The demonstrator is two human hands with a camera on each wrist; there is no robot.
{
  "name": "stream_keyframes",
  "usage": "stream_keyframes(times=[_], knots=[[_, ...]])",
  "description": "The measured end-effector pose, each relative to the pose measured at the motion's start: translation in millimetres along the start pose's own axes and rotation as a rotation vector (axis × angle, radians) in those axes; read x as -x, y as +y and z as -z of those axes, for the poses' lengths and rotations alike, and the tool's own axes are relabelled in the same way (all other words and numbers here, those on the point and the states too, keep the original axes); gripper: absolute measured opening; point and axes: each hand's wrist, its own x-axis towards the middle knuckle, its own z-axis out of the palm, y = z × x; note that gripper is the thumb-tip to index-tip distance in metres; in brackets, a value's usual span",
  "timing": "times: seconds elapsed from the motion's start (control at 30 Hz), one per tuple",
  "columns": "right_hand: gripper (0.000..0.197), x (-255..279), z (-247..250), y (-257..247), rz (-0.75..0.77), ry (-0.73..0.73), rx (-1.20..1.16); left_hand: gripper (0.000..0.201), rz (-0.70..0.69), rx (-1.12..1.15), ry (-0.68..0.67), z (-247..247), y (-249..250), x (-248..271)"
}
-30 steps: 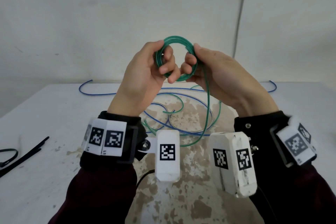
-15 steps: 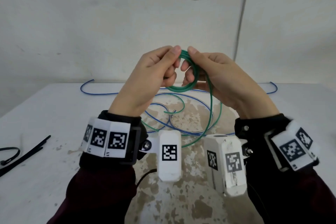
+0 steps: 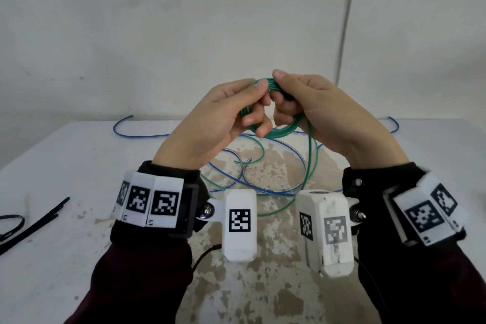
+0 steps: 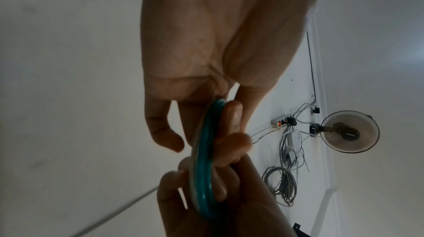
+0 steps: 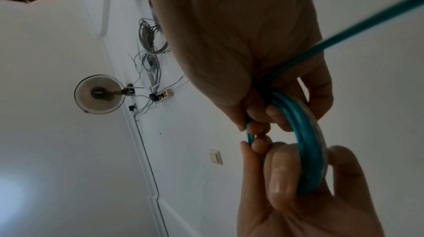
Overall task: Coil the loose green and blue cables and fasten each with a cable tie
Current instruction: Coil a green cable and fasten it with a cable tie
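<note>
A small coil of green cable (image 3: 278,134) is held up in front of me between both hands. My left hand (image 3: 256,98) pinches its left side, thumb on top. My right hand (image 3: 279,91) grips the right side, fingers curled through the loop. In the left wrist view the green coil (image 4: 204,168) runs edge-on between the fingers; in the right wrist view the coil (image 5: 307,150) curves round my fingers. A loose green strand (image 3: 309,163) hangs from the coil to the table. The blue cable (image 3: 273,191) lies in loose loops below.
Black cable ties (image 3: 34,223) lie at the left edge of the white, stained table (image 3: 79,166). Blue cable ends (image 3: 136,135) reach toward the back wall on both sides. A wall fan (image 4: 348,132) and power strip show in the wrist views.
Both hands have closed in on the coil, thumbs meeting at its top. The open loop seen earlier is now mostly covered by fingers. The loose green strand has shifted slightly.
</note>
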Motion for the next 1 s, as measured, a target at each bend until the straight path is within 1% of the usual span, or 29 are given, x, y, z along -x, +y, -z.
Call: stream_keyframes(times=[0.07, 0.17, 0.27, 0.33, 0.37, 0.43, 0.47, 0.5, 0.53, 0.63, 0.7, 0.8, 0.83, 0.9, 0.97, 1.0], knots=[[0.038, -0.4, -2.7, 1.1, 0.0, 0.018, 0.027, 0.03, -0.017, -0.047, 0.028, 0.9, -1.9, -0.1], [0.04, -1.4, -8.1, 2.0, 0.007, 0.074, -0.02, 0.029, -0.087, -0.092, 0.132, -2.5, -3.0, -2.7], [0.041, -1.7, -11.9, 0.2, -0.008, 0.101, -0.124, 0.03, -0.152, -0.02, 0.259, -5.3, -3.3, -5.1], [0.041, -1.7, -13.4, -0.7, -0.007, 0.067, -0.184, 0.03, -0.165, 0.018, 0.292, -3.2, -3.2, -5.3], [0.041, -1.3, -13.6, -1.3, -0.005, 0.049, -0.218, 0.03, -0.15, 0.033, 0.266, -1.4, -2.1, -4.7], [0.039, 0.2, -13.3, -2.9, -0.001, 0.008, -0.236, 0.029, -0.063, 0.05, 0.126, 2.5, 3.1, -1.6], [0.039, 0.8, -12.9, -3.0, -0.001, -0.012, -0.196, 0.029, -0.008, 0.037, 0.047, 4.6, 6.3, 0.9], [0.039, 1.3, -13.2, -2.8, -0.001, -0.028, -0.141, 0.031, 0.031, 0.012, -0.003, 6.9, 8.4, 3.2], [0.039, 1.5, -14.5, -2.2, 0.0, -0.034, -0.092, 0.033, 0.046, -0.011, -0.011, 8.4, 9.2, 4.5], [0.043, 0.7, -21.0, -0.7, 0.004, 0.019, -0.079, 0.035, -0.014, -0.024, 0.094, 8.6, 5.6, 3.6], [0.045, -0.1, -22.7, -1.4, 0.002, 0.063, -0.108, 0.036, -0.042, 0.017, 0.162, 4.3, 2.6, 0.7], [0.043, -0.5, -18.9, -0.6, -0.011, 0.103, -0.106, 0.037, -0.053, 0.108, 0.236, -1.8, 2.9, -2.3], [0.042, -0.3, -17.5, 0.1, -0.005, 0.102, -0.097, 0.037, -0.049, 0.129, 0.232, -2.8, 3.5, -2.6], [0.04, -0.3, -14.9, 1.6, 0.019, 0.078, -0.082, 0.038, -0.012, 0.139, 0.162, -5.0, 5.4, -2.3], [0.041, -0.4, -15.2, 2.4, 0.027, 0.032, -0.063, 0.04, 0.04, 0.098, 0.078, -4.7, 7.0, 0.0], [0.042, -0.3, -16.2, 2.2, 0.023, 0.018, -0.057, 0.04, 0.054, 0.075, 0.059, -3.8, 7.4, 0.8]])
